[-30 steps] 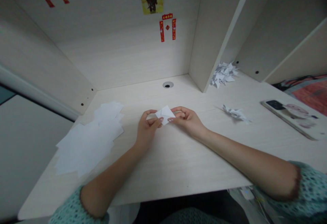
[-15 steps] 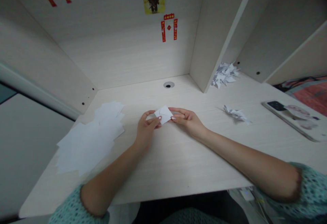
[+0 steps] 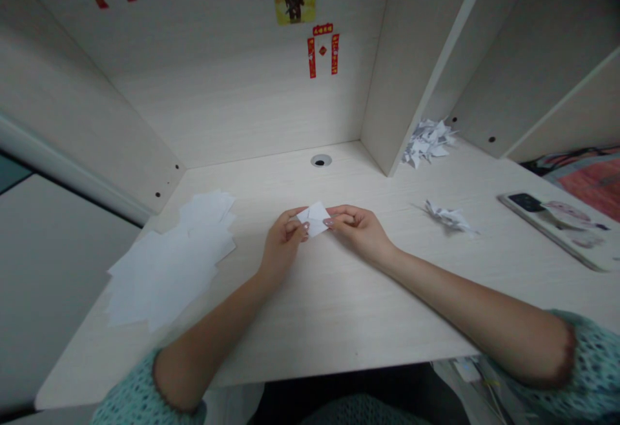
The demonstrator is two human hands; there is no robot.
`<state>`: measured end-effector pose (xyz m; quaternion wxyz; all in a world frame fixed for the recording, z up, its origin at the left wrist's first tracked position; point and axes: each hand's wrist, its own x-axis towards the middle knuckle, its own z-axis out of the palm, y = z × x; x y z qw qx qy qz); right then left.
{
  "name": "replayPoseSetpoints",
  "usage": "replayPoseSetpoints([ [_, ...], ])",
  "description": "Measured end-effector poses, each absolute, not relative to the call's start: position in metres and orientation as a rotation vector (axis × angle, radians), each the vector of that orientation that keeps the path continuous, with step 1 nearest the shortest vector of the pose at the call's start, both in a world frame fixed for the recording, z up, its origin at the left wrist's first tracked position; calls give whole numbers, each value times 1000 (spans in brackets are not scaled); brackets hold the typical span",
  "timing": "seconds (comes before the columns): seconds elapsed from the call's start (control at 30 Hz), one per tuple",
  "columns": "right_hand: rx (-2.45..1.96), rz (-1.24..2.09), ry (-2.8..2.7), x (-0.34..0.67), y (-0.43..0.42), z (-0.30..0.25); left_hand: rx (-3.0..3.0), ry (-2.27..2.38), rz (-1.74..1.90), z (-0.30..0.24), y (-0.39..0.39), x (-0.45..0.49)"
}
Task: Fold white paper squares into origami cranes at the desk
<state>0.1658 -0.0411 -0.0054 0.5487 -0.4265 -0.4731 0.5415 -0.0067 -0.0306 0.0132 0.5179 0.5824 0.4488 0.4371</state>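
Note:
Both my hands meet over the middle of the pale wooden desk (image 3: 339, 296). Between them is a small folded white paper (image 3: 314, 219), part way folded into a square shape. My left hand (image 3: 283, 244) pinches its left edge with thumb and fingers closed. My right hand (image 3: 356, 228) grips its right edge, fingers curled. The paper is held just above or on the desk surface; I cannot tell which.
A loose spread of white paper sheets (image 3: 169, 263) lies at the left. A folded paper figure (image 3: 448, 217) lies to the right, with a pile of several more (image 3: 426, 141) behind the shelf divider. A phone (image 3: 557, 225) rests at far right. A cable hole (image 3: 320, 161) is at the back.
The folded paper has been pressed smaller and flatter between my fingers. My left hand's fingers have closed in over its left edge; both hands stay in the same place.

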Motion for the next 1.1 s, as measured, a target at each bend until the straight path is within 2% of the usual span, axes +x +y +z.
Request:
replayPoseSetpoints([
  [0.37, -1074, 1088, -1371, 165, -45, 3, 1421, 1183, 1026, 14, -29, -10],
  [0.87, -965, 1490, -1008, 162, -41, -2, 1584, 1179, 1127, 16, -31, -10],
  [1.1, -1014, 1241, -1112, 165, -42, -2, 1649, 1245, 1135, 18, -31, -10],
])
